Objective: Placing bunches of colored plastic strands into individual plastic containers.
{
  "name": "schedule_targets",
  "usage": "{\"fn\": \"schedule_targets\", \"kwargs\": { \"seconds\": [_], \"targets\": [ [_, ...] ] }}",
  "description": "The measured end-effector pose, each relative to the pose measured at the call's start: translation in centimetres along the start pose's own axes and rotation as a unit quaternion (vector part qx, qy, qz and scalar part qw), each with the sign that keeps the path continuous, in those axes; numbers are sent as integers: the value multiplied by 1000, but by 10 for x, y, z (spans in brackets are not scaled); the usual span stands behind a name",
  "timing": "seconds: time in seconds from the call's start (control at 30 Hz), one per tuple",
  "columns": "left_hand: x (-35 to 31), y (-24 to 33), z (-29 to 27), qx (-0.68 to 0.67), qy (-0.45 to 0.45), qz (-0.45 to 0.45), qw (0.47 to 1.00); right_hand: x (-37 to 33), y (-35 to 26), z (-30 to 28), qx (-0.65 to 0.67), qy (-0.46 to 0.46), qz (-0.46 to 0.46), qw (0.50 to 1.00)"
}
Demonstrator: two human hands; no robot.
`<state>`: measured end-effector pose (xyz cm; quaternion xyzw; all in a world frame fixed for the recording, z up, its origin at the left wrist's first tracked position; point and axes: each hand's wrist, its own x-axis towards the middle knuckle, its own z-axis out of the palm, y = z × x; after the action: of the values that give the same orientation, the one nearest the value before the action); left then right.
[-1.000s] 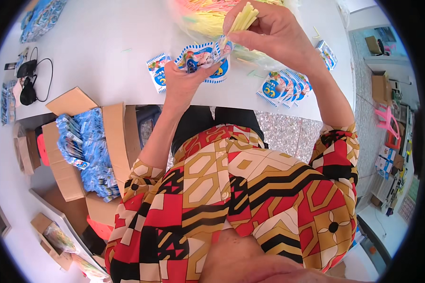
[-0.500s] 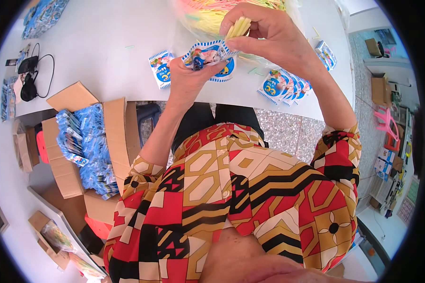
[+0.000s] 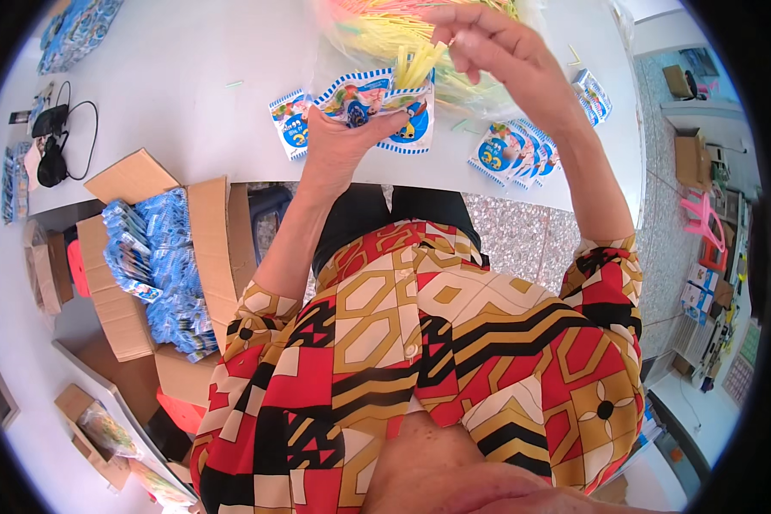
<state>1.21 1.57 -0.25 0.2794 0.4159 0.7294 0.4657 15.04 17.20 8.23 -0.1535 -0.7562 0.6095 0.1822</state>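
Note:
My left hand (image 3: 341, 147) grips a small blue-and-white printed packet (image 3: 355, 92) by its lower part, above the table. A bunch of thin pale yellow sticks (image 3: 417, 65) stands in the packet's mouth, their upper ends showing. My right hand (image 3: 512, 62) is just to the right of the stick tops, its fingers bent and apart, with nothing seen held in it. Behind both hands lies a large clear plastic bag (image 3: 351, 38) full of pink, orange and yellow sticks. Another printed packet (image 3: 284, 124) lies flat beside my left hand.
Fanned packets (image 3: 499, 156) lie on the white table (image 3: 188, 111) at right, with a stack (image 3: 593, 98) beyond. A cardboard box (image 3: 216, 227) of blue packets stands at the lower left. A black device with a cable (image 3: 53, 158) and packet bundles (image 3: 81, 34) are at far left.
The yellow sticks have gone from my right hand's grip into the packet's mouth. My right hand has loosened and drawn slightly right of them; my left hand keeps the packet.

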Motion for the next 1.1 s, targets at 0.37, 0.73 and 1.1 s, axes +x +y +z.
{"fn": "schedule_targets", "kwargs": {
  "seconds": [0.37,0.73,1.1],
  "targets": [
    [-3,-4,3,42,8,-27,999,-39,31,4,-54,76,-7,996],
    [-2,-19,-7,76,37,7,996,-110,74,9,-100,248,42,963],
    [-5,-69,25,182,-70,-139,971,-165,142,18,-8,388,97,916]
  ]
}}
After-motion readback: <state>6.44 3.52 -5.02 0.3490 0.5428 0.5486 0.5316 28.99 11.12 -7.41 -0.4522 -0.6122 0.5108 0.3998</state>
